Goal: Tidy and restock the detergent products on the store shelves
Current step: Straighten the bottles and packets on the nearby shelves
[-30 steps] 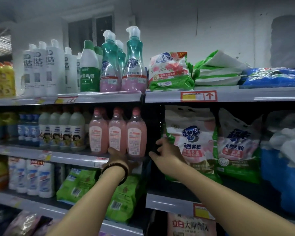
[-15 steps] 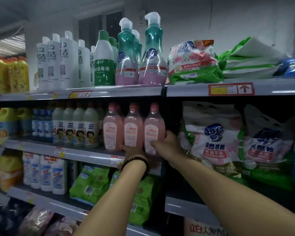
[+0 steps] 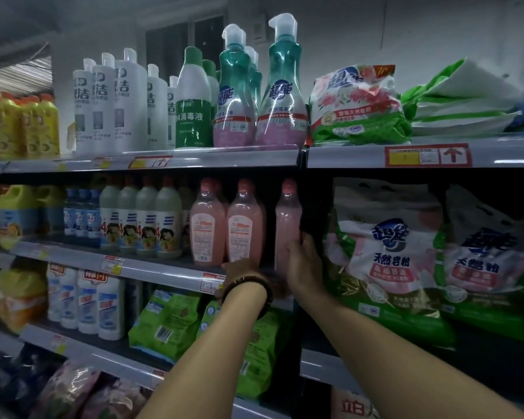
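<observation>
Three pink detergent bottles stand on the middle shelf. My right hand grips the rightmost pink bottle low on its body; the bottle is turned so its label faces away. It stands a gap apart from the middle pink bottle. My left hand, with a dark bead bracelet on the wrist, sits at the shelf edge under the middle bottle, fingers hidden behind it. The left pink bottle stands untouched, its label facing forward.
White and green bottles and teal pump bottles fill the top shelf. Large washing powder bags lean right of the shelf divider. Green pouches and white bottles sit on the shelf below. Yellow jugs are at far left.
My right hand has closed on the rightmost pink bottle, turned its label away and shifted it right, opening a gap. The camera has moved closer and left.
</observation>
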